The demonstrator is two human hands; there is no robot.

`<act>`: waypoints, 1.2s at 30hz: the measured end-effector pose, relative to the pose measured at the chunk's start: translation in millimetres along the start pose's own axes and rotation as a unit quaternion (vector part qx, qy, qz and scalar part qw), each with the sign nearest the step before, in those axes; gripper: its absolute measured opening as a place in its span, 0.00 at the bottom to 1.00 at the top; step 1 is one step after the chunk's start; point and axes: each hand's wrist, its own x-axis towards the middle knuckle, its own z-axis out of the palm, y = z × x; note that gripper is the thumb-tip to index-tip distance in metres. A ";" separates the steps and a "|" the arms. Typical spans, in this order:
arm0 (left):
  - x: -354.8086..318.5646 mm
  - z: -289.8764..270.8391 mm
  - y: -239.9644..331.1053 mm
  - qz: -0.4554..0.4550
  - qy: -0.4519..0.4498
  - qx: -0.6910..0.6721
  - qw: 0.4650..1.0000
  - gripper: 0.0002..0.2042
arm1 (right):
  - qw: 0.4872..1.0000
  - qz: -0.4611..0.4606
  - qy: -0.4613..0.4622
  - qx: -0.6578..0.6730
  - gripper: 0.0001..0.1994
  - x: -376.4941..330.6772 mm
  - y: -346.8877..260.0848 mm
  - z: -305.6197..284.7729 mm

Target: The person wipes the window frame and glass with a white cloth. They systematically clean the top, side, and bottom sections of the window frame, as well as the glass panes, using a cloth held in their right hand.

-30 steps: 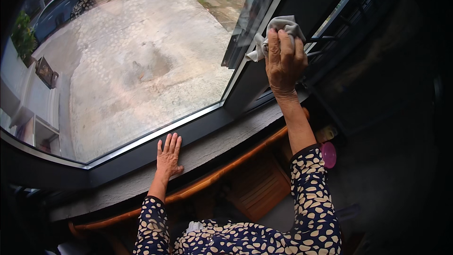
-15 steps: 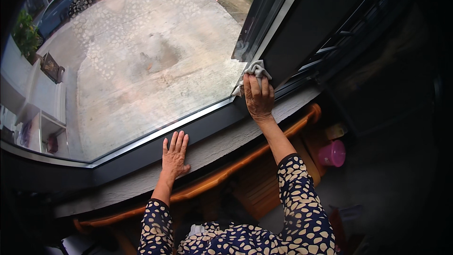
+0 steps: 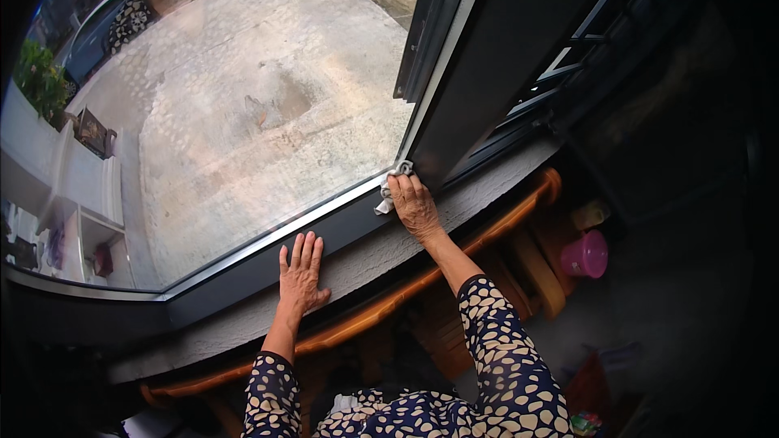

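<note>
A crumpled grey cloth (image 3: pixel 386 193) is bunched under the fingers of my right hand (image 3: pixel 415 207). That hand presses it against the dark lower window frame (image 3: pixel 341 223), close to the corner where the frame meets the upright. My left hand (image 3: pixel 300 276) lies with its fingers stretched out over the lower frame and the rough grey sill (image 3: pixel 365 253), holding nothing. Above both hands is the large window pane (image 3: pixel 276 162), with a concrete yard showing through it. Part of the cloth is hidden behind my right fingers.
A wooden bench with an orange-brown top rail (image 3: pixel 349 326) runs just below the sill. Right of it stands a pink plastic tub (image 3: pixel 584 255). A dark upright frame (image 3: pixel 462 73) rises on the right. Beyond the glass are a parked car (image 3: pixel 109 24) and a green plant (image 3: pixel 40 77).
My right hand has moved down and left with the cloth, from the upright's lower end to the lower frame. My left hand stays in place on the frame.
</note>
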 end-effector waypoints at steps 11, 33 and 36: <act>0.8 6.1 -1.6 0.002 -0.008 0.005 1.000 0.59 | 0.740 0.522 0.040 0.422 0.20 -26.5 -13.0 -48.8; 4.7 9.4 0.6 0.023 -0.026 0.039 0.999 0.62 | 0.826 0.457 0.200 0.262 0.34 -29.7 -18.2 19.8; 5.2 11.0 1.0 0.020 -0.024 0.048 0.998 0.62 | 0.809 0.504 0.108 0.283 0.33 -45.3 -22.1 24.1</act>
